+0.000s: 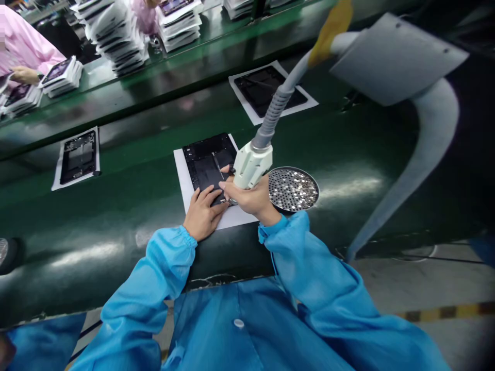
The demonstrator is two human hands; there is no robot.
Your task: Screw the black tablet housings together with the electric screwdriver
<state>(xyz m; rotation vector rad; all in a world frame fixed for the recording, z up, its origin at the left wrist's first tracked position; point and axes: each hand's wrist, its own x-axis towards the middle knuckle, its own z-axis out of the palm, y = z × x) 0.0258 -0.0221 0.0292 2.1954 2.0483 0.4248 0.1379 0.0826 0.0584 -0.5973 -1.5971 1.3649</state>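
The right hand [251,198] grips the screwdriver [252,164] over the black panel's [207,162] near edge; the left hand [201,212] (fingers flat, grasping nothing) presses it, screw dish [294,189] just right.

Fig. 1: single head cam, worn on my head, looking fwd and steeply down over my blue sleeves onto the near edge of the green conveyor [116,221]. Close range at my hands; far edge w/ co-workers' stacks toward the frame's top left.

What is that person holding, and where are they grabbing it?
The right hand grips the electric screwdriver around its pale body. The left hand holds nothing.
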